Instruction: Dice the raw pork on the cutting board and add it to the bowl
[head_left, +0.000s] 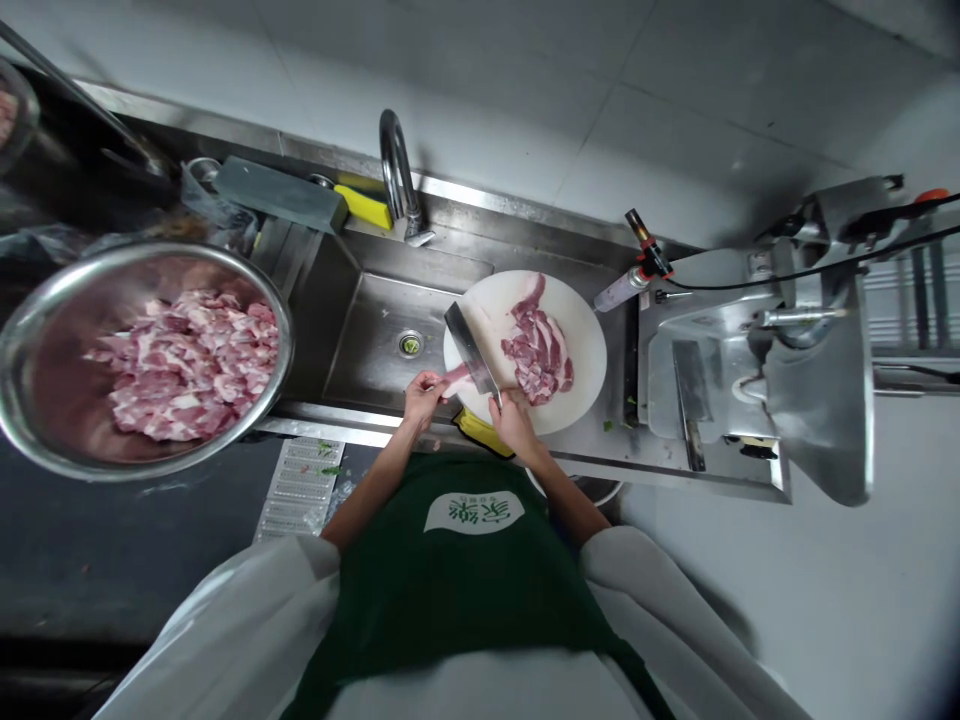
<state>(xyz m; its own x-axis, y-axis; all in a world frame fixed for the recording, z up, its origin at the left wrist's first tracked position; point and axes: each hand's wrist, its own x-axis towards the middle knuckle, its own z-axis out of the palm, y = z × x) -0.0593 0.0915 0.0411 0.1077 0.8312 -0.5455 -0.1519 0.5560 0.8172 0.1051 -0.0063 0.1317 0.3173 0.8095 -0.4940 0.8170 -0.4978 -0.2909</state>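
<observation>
A round white cutting board (577, 325) rests over the right part of the steel sink (360, 330). Sliced raw meat (538, 352) lies piled on it. My right hand (514, 418) grips the handle of a cleaver (470, 347), whose blade slants up to the left over the board's near edge. My left hand (422, 392) pinches a small strip of meat (453, 378) against the blade at the board's left rim.
A big steel bowl (45, 300) of cut meat stands at left. A faucet (396, 170) arches over the sink. A steel slicing machine (810, 350) with another cleaver (688, 395) fills the right. A gas torch (634, 270) lies behind the board.
</observation>
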